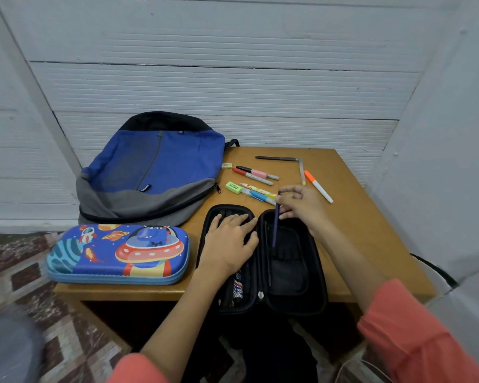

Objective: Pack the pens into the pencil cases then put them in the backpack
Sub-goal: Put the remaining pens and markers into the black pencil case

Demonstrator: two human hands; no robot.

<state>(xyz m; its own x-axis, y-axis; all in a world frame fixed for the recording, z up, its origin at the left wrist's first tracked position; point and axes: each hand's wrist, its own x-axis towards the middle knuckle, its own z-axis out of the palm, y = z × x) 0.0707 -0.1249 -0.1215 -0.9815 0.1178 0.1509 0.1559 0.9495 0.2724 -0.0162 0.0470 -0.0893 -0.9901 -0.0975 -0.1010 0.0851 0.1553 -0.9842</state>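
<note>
A black pencil case [293,272] lies open at the table's front edge. My left hand [230,241] presses flat on its left half, fingers spread. My right hand [302,205] pinches a dark blue pen [276,222] by its top, the tip down inside the case's right half. Several loose pens lie beyond: a pink-banded marker [257,172], a red-capped pen [253,176], a blue pen [257,196], an orange-capped marker [318,186], a dark pen [275,158]. A closed blue cartoon pencil case [116,254] sits at the left. The blue and grey backpack [152,167] lies flat behind it.
A green eraser [233,187] and a small yellow eraser [226,165] lie near the backpack. The wooden table [357,217] is small, with walls close behind and to the right. Patterned floor shows at the left.
</note>
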